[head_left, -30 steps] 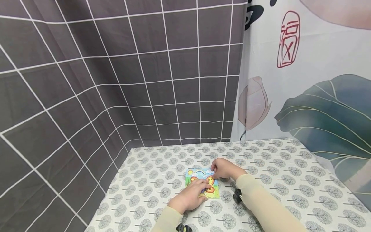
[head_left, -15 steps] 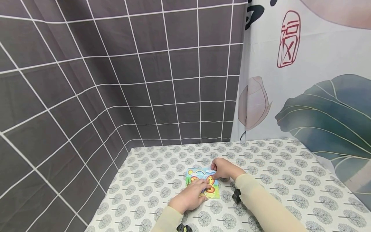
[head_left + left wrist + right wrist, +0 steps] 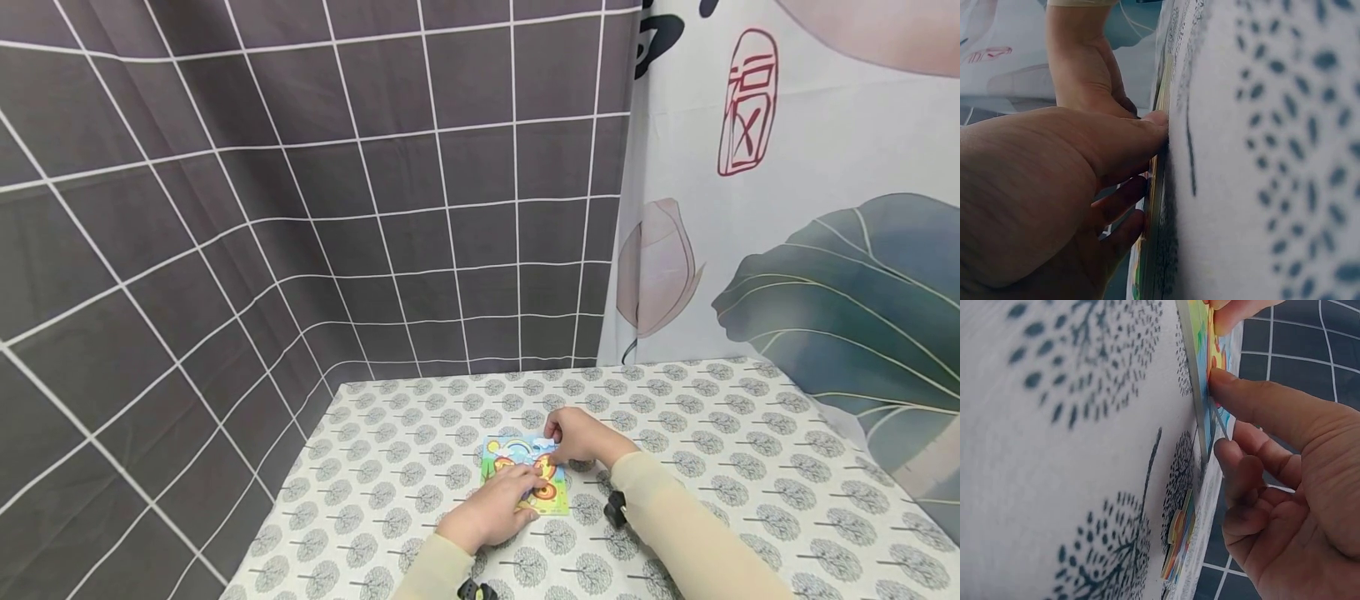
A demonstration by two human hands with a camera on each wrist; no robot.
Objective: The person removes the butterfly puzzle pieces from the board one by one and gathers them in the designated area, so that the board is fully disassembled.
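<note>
Can see a butterfly picture board (image 3: 553, 507) flat on the tree-print tablecloth (image 3: 360, 517). Can make out 1 thin piece (image 3: 1220, 420) at its far right corner — pinched between thumb and finger of the right hand (image 3: 581, 435). Also see the left hand (image 3: 495, 504) across the board, fingers relaxed, thumb apart at the near edge. Farther out, find a striped multicoloured item (image 3: 1180, 540), then 2 hangings — dark gridded curtain (image 3: 397, 183), white floral sheet (image 3: 690, 125).

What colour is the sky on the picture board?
Light blue; the picture board shows it best in the head view.
</note>
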